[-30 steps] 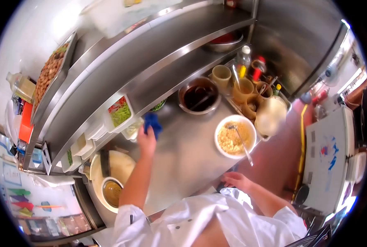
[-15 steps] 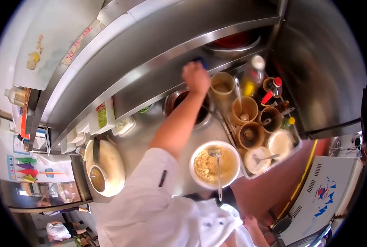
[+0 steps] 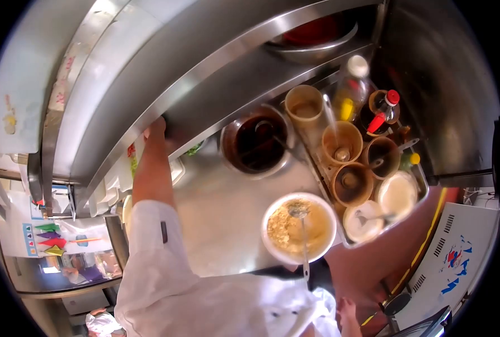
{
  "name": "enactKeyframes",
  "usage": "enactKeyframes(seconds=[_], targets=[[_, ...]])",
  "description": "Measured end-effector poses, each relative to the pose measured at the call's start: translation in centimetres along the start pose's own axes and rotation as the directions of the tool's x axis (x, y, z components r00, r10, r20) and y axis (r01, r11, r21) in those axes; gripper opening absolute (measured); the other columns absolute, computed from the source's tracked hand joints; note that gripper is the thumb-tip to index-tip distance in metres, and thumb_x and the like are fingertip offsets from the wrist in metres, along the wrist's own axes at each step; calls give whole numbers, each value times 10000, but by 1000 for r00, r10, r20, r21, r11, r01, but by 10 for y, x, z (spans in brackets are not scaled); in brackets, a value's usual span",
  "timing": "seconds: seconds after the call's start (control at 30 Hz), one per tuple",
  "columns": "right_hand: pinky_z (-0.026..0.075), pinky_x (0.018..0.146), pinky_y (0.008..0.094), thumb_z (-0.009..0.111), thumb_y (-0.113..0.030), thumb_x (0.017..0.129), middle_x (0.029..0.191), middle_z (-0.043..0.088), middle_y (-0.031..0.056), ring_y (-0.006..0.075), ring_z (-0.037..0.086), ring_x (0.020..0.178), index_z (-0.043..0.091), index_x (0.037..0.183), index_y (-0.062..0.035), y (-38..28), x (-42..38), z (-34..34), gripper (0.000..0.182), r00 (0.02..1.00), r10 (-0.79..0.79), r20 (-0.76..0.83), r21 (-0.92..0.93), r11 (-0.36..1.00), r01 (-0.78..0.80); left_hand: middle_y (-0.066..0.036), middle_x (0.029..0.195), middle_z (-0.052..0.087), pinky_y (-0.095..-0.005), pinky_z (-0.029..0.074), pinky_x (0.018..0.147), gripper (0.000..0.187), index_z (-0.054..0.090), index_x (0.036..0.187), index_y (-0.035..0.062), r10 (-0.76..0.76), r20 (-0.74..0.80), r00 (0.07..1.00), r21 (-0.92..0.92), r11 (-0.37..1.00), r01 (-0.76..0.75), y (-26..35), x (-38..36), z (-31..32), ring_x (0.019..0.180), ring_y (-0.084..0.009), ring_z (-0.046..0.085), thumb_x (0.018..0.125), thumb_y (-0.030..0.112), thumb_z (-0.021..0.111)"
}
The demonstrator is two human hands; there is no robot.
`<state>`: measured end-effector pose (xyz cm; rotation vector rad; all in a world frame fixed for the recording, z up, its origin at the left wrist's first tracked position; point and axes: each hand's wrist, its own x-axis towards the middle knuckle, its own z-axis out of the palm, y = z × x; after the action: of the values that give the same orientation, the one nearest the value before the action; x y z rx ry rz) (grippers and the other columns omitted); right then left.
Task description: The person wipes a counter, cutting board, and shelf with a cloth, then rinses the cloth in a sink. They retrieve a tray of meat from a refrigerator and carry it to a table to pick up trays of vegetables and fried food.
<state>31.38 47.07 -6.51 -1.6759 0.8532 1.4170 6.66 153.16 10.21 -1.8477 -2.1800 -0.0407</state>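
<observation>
Head view. Left hand (image 3: 156,128) reaches up and away to the underside edge of the steel shelf (image 3: 205,62); fingers hidden by the shelf lip, so cannot tell whether they are apart or closed, or whether they hold anything. Forearm runs near-vertical in frame, white sleeve (image 3: 157,247) below it.

Right hand (image 3: 348,314) low at the frame's bottom edge, well apart from the surface (image 3: 222,213); only partly seen, grip cannot be told.

White bowl (image 3: 299,227) of pale crumbly food sits on the surface near the front edge. A spoon (image 3: 303,236) lies in it, long axis running front to back, scoop end away from the person, handle pointing toward the body and overhanging the rim.

Behind it: dark metal bowl (image 3: 255,145) of brown liquid; to the right, a tray (image 3: 424,185) of tan condiment cups and bottles.
</observation>
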Motion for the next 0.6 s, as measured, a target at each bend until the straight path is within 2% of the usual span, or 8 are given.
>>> enactKeyframes(seconds=[0.03, 0.1, 0.27, 0.33, 0.43, 0.47, 0.5, 0.6], targets=[[429, 453, 287, 591, -196, 957, 769, 600, 32, 156, 560, 568, 584, 1075, -98, 42, 34, -25, 153, 997, -16, -78, -42, 999, 12, -206, 1316, 591, -447, 427, 1047, 437, 620, 1259, 36, 41, -34, 999, -39, 998, -43, 35, -4, -11, 1254, -383, 530, 902, 247, 481], [423, 472, 296, 593, -168, 943, 771, 584, 47, 164, 557, 592, 579, 1058, -103, 95, 52, -62, 133, 997, -70, -19, -101, 993, 68, -215, 1321, 582, -450, 415, 1058, 444, 607, 1267, 35, 202, -132, 970, -126, 968, -219, 114, -19, -25, 1259, -391, 521, 894, 246, 493], [434, 591, 312, 607, -122, 913, 912, 553, 73, 199, 539, 745, 560, 1131, -118, 96, 11, -68, 223, 993, 54, -107, -254, 964, -79, -236, 1335, 560, -458, 383, 1084, 469, 574, 1289, 34, 490, -389, 780, -416, 662, -623, 285, -75, -84, 1270, -410, 499, 871, 242, 524], [438, 639, 318, 613, -104, 901, 968, 540, 84, 213, 532, 806, 553, 1160, -124, 87, 11, -72, 267, 993, 13, -115, -308, 950, -48, -247, 1322, 560, -468, 375, 1088, 465, 574, 1272, 25, 522, -468, 713, -347, 634, -691, 310, -55, -58, 1257, -428, 499, 857, 231, 544], [444, 710, 327, 621, -77, 883, 1052, 522, 100, 234, 522, 898, 541, 1204, -134, 58, 18, -81, 336, 990, -130, -52, -523, 848, 84, -256, 1309, 559, -480, 371, 1088, 453, 575, 1253, 19, 663, -428, 615, -234, 576, -783, 263, -77, -78, 1230, -451, 504, 846, 214, 556], [446, 734, 331, 624, -68, 877, 1080, 515, 105, 241, 518, 928, 538, 1219, -137, 53, 21, -79, 360, 990, -128, -59, -516, 853, 80, -250, 1319, 556, -494, 367, 1089, 458, 568, 1267, 24, 641, -435, 632, -155, 638, -754, 235, -55, -61, 1229, -448, 507, 848, 210, 554], [402, 435, 277, 582, -147, 945, 723, 582, 53, 159, 565, 566, 575, 1025, -77, 41, 24, -73, 107, 984, 8, -178, 146, 989, 18, -235, 1329, 558, -509, 367, 1088, 471, 563, 1291, 44, 657, -422, 625, -93, 654, -750, 195, -20, -24, 1238, -446, 502, 854, 220, 564], [412, 445, 273, 569, -129, 955, 738, 590, 76, 165, 579, 592, 558, 1008, -47, 18, 11, -52, 99, 993, -34, -116, 86, 995, 44, -210, 1298, 584, -499, 381, 1066, 454, 596, 1248, 47, 470, -192, 861, -77, 868, -491, 75, 4, 1, 1204, -409, 534, 832, 228, 577]])
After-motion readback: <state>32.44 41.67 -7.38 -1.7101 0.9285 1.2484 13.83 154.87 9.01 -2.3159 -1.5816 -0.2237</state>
